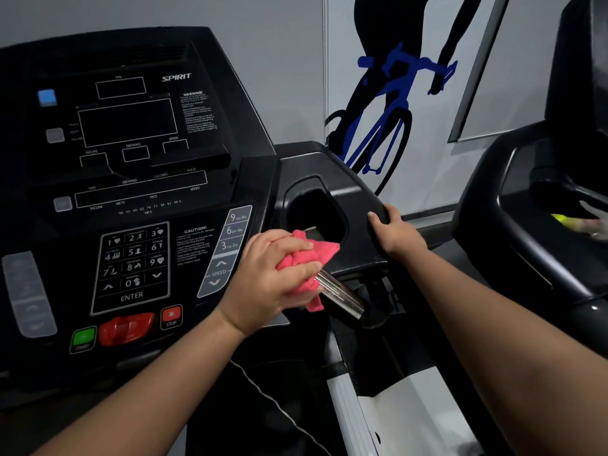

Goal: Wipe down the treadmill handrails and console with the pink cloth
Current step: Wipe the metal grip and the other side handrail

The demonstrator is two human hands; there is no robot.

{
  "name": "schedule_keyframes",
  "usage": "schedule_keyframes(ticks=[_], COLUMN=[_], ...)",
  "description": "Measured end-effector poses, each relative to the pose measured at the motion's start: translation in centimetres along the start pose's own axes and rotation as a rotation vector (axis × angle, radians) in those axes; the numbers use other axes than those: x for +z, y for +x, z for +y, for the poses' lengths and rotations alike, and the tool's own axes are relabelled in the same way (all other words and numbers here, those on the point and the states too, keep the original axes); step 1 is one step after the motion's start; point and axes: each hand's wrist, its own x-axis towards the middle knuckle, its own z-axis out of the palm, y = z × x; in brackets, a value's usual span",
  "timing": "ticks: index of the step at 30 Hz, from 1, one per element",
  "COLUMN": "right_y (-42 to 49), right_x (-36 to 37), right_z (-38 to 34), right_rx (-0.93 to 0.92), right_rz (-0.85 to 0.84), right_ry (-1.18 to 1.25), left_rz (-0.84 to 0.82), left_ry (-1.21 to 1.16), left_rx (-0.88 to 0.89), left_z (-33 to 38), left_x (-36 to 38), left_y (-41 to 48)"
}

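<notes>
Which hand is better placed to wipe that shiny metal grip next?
Left. The left hand grips the pink cloth, bunched right against the metal grip. The right hand has no cloth; it holds the edge of the black housing beside the cup holder, farther up.

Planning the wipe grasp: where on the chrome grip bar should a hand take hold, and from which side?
Wrap round the bare middle stretch, coming from above. The chrome grip bar is a smooth cylinder slanting down-right, so the grip closes across its axis. The left hand with the pink cloth covers its upper end; a black mount caps the lower.
</notes>
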Motion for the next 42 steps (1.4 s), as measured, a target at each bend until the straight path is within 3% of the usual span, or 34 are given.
schedule_keyframes(ticks=[3, 6, 8, 11, 14, 16, 19, 22, 24, 26, 29, 32, 35, 38, 42], right_y=[0.0, 0.1, 0.2, 0.2, 0.3, 0.3, 0.3, 0.4, 0.4, 0.4, 0.3, 0.2, 0.3, 0.3, 0.2], right_x=[0.1, 0.2, 0.3, 0.3, 0.3, 0.3, 0.4, 0.3, 0.3, 0.2, 0.2, 0.2, 0.1, 0.0, -0.1], right_z=[0.0, -0.1, -0.2, -0.2, -0.1, -0.1, -0.1, -0.1, -0.1, -0.1, -0.2, -0.2, -0.1, -0.1, -0.1], right_rx=[-0.002, -0.002, 0.003, 0.014, 0.015, 0.017, 0.012, 0.011, 0.008, 0.008, 0.015, 0.018, 0.013, 0.014, 0.011], right_rz=[0.002, 0.01, 0.012, 0.018, 0.018, 0.021, 0.036, 0.03, 0.028, 0.023, 0.024, 0.022, 0.021, 0.014, 0.016], right_ry=[-0.01, -0.01, -0.017, -0.02, -0.024, -0.03, -0.03, -0.033, -0.027, -0.024, -0.024, -0.026, -0.015, -0.006, 0.002], left_rz=[0.081, 0.362, 0.506, 0.552, 0.466, 0.342, -0.04, -0.626, -0.855, -0.97, -0.934, -0.819, -0.796, -0.76, -0.737], left_ry=[-0.157, -0.554, -0.676, -0.714, -0.69, -0.823, -1.039, -0.597, -0.294, -0.039, 0.343, 0.531, 0.555, 0.496, 0.584], left_rx=[-0.307, -0.788, -0.917, -0.972, -0.994, -1.04, -1.089, -0.992, -0.932, -0.829, -0.504, -0.253, -0.128, 0.146, 0.431], left_z=[1.5, 4.6, 5.6, 5.6, 4.6, 2.9, 0.8, -0.1, 0.3, 1.3, 3.1, 4.2, 4.2, 3.2, 2.0], left_x=[0.3, 1.5, 2.2, 2.5, 2.6, 2.0, -0.5, -2.2, -2.8, -2.6, -1.3, -0.2, -0.4, -1.1, -1.9], left_y=[-0.1, 0.0, 0.1, 0.2, 0.2, 0.8, 3.5, 6.6, 8.5, 9.6, 9.4, 8.2, 7.4, 6.8, 4.9])
